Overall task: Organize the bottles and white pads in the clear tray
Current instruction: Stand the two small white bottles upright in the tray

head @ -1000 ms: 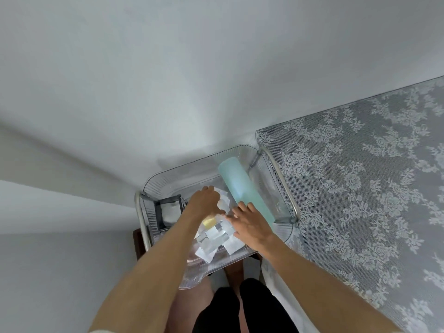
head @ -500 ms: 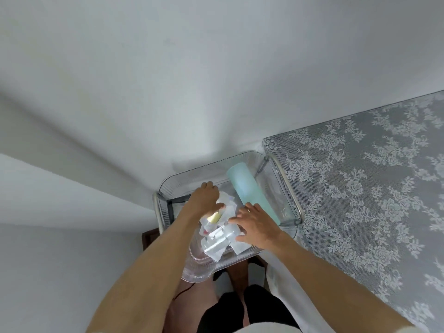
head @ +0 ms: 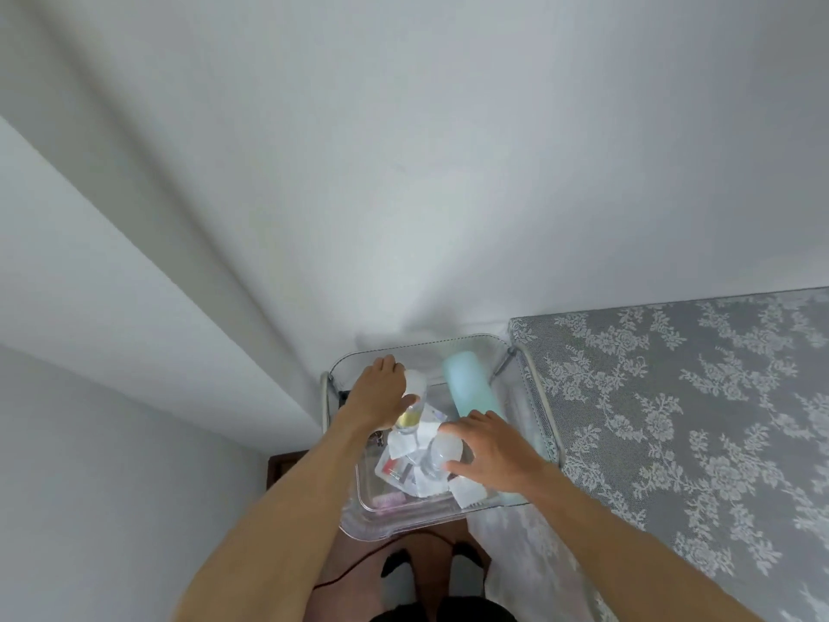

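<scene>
Clear plastic tray point(head: 354, 525) sits right below me with white pads point(head: 406, 442) piled loose in the middle, and my right hand point(head: 489, 455) is wrapped around a small clear bottle point(head: 442, 455) on top of them. Further back my left hand point(head: 374, 397) grips a yellowish bottle point(head: 409, 417). Past that, a pale teal bottle point(head: 471, 388) lies flat along the tray's right side.

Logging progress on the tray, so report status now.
Left hand gripping the yellow bottle. Right hand closed on the clear bottle. Both inside the clear tray. White pads loose, blue bottle lying flat alongside.
</scene>
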